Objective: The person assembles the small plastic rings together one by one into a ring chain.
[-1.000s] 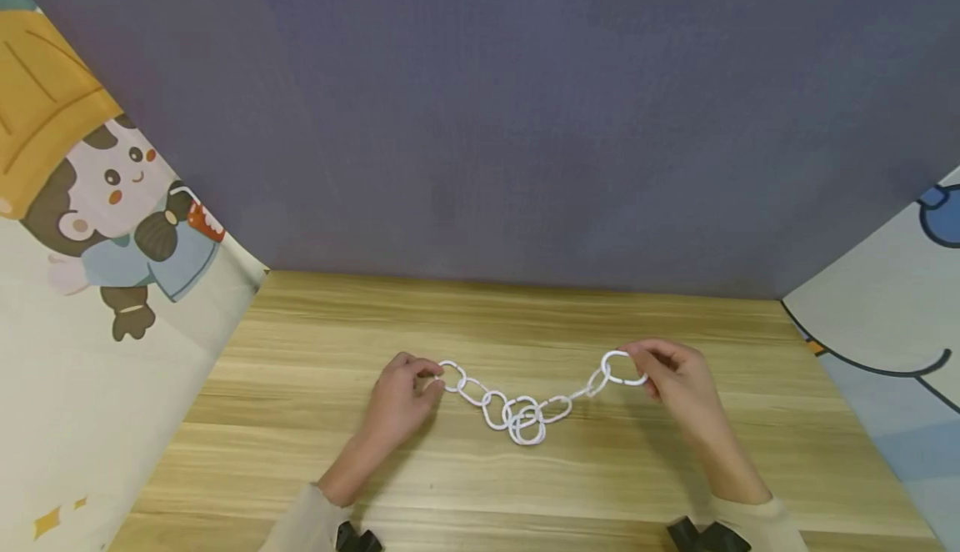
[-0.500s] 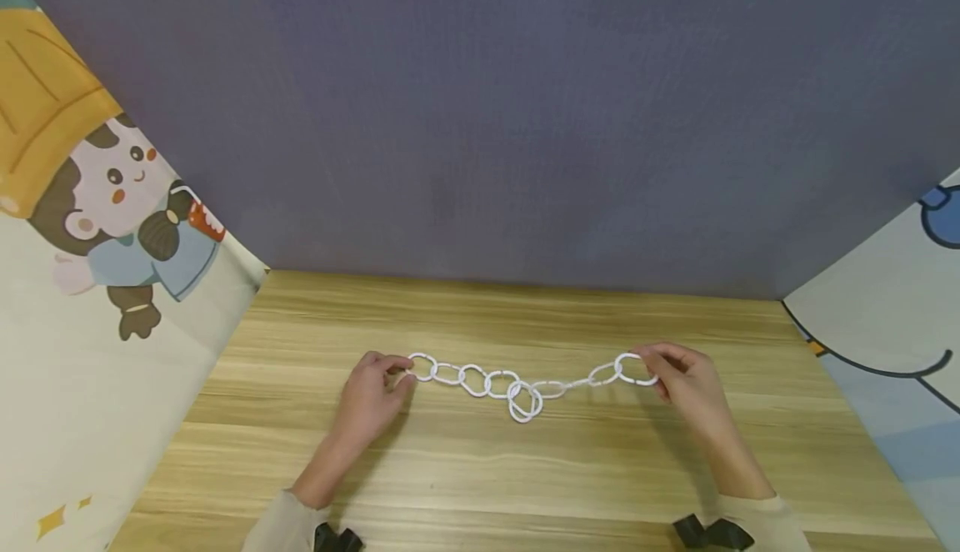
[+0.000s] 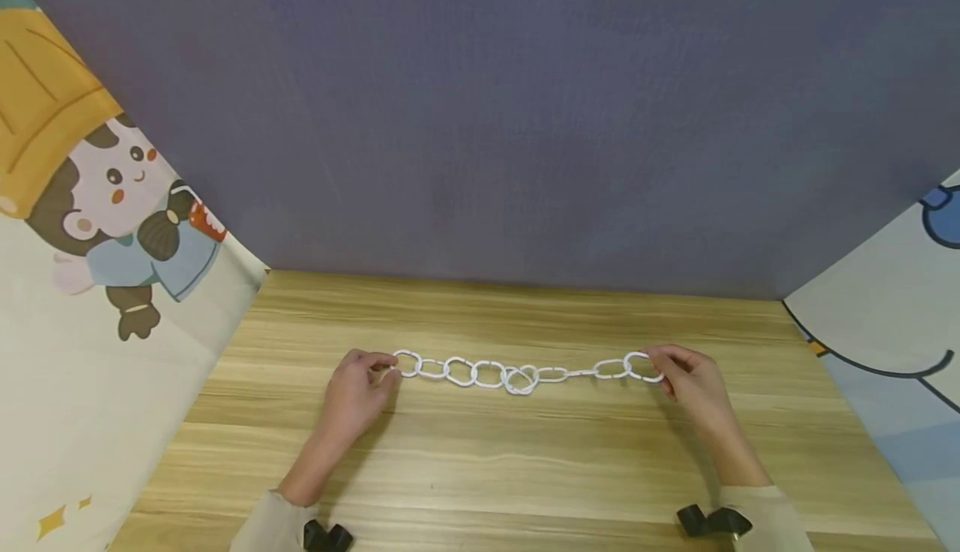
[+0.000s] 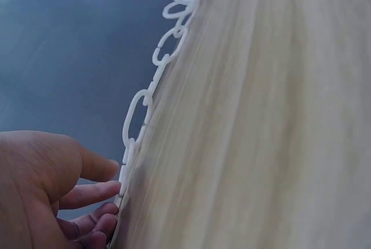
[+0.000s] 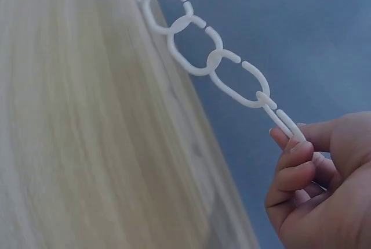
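A chain of white plastic links (image 3: 489, 374) stretches almost straight from hand to hand across the table. My left hand (image 3: 356, 393) pinches the end link on the left between thumb and fingertips; the left wrist view shows that hand (image 4: 52, 188) at the chain's lower end. At the other end, my right hand (image 3: 693, 385) pinches the last link, and the right wrist view has this link (image 5: 284, 122) between thumb and curled fingers. Near the middle, a few links (image 3: 520, 380) overlap in a small cluster. Small gaps show in several links.
Under the chain lies a wood-grain table (image 3: 480, 469). Behind it rises a dark blue-grey wall panel (image 3: 510, 118). Light panels with cartoon prints flank the table, one at the left (image 3: 187, 352) and one at the right (image 3: 862, 310).
My left hand has moved left with its end link, and the right hand slightly right. The sagging chain has drawn nearly straight, and the middle cluster has risen and tightened.
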`<move>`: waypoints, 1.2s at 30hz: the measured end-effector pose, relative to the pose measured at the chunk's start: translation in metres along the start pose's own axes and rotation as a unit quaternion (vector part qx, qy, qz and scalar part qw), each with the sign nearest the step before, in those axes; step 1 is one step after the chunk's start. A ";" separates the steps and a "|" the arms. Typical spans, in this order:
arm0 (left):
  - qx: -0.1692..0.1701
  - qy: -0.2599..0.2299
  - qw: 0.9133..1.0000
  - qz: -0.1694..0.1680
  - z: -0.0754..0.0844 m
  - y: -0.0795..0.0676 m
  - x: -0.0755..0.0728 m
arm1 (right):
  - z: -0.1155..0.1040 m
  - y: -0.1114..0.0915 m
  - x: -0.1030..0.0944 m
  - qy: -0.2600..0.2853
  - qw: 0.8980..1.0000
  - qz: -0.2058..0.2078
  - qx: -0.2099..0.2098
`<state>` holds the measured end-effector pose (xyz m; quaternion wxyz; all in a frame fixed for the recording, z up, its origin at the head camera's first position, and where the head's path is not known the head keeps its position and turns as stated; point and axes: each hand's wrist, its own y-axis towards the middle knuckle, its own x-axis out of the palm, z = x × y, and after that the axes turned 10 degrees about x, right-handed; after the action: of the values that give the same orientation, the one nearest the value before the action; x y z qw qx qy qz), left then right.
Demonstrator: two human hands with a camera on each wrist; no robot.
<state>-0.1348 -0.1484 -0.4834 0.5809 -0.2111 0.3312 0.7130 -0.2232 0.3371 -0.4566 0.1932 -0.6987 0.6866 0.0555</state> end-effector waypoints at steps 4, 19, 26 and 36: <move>-0.008 0.001 1.000 0.000 -0.002 0.001 -0.004 | 0.005 0.004 -0.002 -0.001 1.000 0.005 0.009; 0.003 0.060 0.996 0.061 -0.020 0.017 -0.007 | 0.012 0.007 -0.007 0.005 1.000 -0.003 0.020; 0.011 0.049 0.997 0.062 -0.029 0.022 -0.007 | 0.015 0.008 -0.008 0.009 1.000 0.000 0.015; 0.049 0.012 0.997 0.053 -0.035 0.029 -0.011 | 0.015 0.008 -0.013 0.006 1.000 -0.005 0.023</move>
<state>-0.1633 -0.1846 -0.4935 0.5474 -0.1734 0.3833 0.7234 -0.2290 0.3545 -0.4678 0.2054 -0.6977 0.6854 0.0348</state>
